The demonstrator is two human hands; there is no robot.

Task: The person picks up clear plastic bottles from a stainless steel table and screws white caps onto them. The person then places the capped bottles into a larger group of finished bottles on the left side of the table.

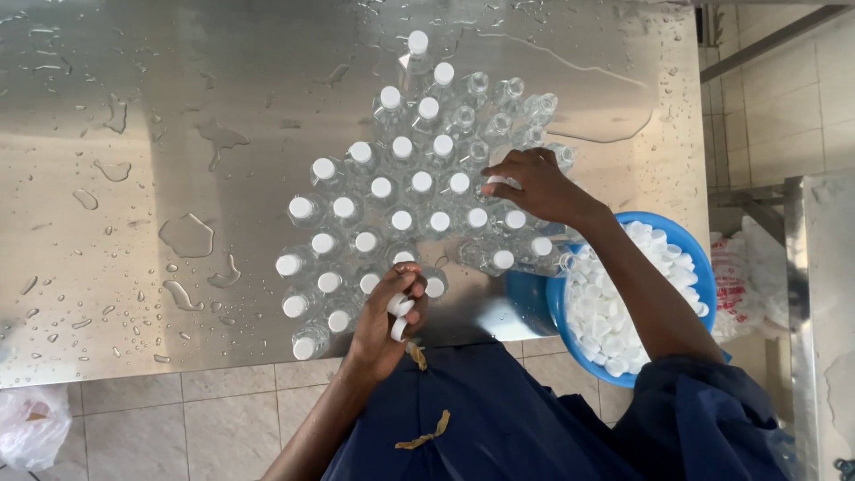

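Observation:
Several clear plastic bottles (401,196) stand packed together on a wet steel table (178,134). Most wear white caps; a few at the back right (499,111) are uncapped. My left hand (387,321) is at the near edge of the cluster, closed on a few loose white caps (399,316). My right hand (534,183) reaches over the right side of the cluster and presses a white cap (496,182) onto a bottle there.
A blue bowl (690,254) full of white caps sits at the table's right edge under my right forearm. Water drops and puddles (187,236) cover the table's left. A steel surface (819,312) stands at right; a plastic bag (31,423) lies on the tiled floor.

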